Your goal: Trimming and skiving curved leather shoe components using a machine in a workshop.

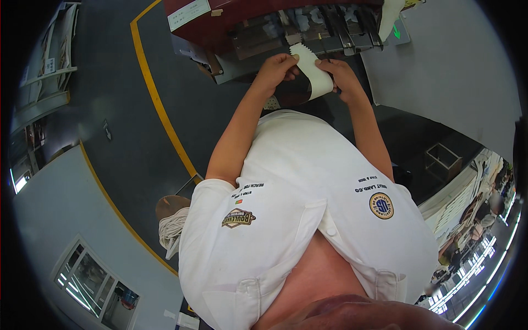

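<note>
- Pinching the pale strip [312, 69] near its zigzag end, your left hand [278, 70] seems to steady that edge.
- Your right hand [342, 78] pinches the opposite side (the strip curls toward you), likely controlling the bend.
- It sits near the dark red machine [239, 17].

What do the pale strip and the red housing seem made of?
The pale strip seems a matte, flexible sheet, perhaps fabric or leather: its lower part bends smoothly, but no grain shows. The red housing looks like painted metal, possibly plastic, from its even colour.
</note>
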Demonstrator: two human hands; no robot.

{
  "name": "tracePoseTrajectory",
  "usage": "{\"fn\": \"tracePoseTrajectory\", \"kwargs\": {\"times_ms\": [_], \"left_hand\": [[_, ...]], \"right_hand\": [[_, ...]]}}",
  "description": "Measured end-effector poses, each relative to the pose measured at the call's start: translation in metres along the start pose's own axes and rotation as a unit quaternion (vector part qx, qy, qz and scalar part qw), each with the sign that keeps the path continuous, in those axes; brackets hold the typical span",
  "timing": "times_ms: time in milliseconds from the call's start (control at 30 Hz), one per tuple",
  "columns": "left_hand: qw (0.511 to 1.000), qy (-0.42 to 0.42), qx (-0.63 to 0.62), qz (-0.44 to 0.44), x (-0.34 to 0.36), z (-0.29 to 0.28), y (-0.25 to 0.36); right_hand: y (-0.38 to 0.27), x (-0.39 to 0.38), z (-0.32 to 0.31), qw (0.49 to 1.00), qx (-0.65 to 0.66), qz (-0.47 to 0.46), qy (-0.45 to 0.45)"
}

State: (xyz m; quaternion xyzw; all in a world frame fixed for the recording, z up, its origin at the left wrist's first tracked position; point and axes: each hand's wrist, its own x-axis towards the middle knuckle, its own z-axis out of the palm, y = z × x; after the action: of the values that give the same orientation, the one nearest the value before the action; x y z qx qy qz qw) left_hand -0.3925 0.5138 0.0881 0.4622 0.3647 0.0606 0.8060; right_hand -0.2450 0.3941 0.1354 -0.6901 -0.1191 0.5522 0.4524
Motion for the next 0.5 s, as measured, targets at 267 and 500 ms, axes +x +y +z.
{"fn": "tracePoseTrajectory", "kwargs": {"times_ms": [267, 500], "left_hand": [[0.996, 0.085, 0.012, 0.000, 0.018, -0.001, 0.007], [0.992, 0.119, 0.022, 0.045, 0.030, -0.005, 0.001]], "right_hand": [[0.003, 0.023, 0.009, 1.000, 0.017, -0.004, 0.020], [0.007, 0.056, 0.018, 0.984, -0.115, -0.115, 0.070]]}}
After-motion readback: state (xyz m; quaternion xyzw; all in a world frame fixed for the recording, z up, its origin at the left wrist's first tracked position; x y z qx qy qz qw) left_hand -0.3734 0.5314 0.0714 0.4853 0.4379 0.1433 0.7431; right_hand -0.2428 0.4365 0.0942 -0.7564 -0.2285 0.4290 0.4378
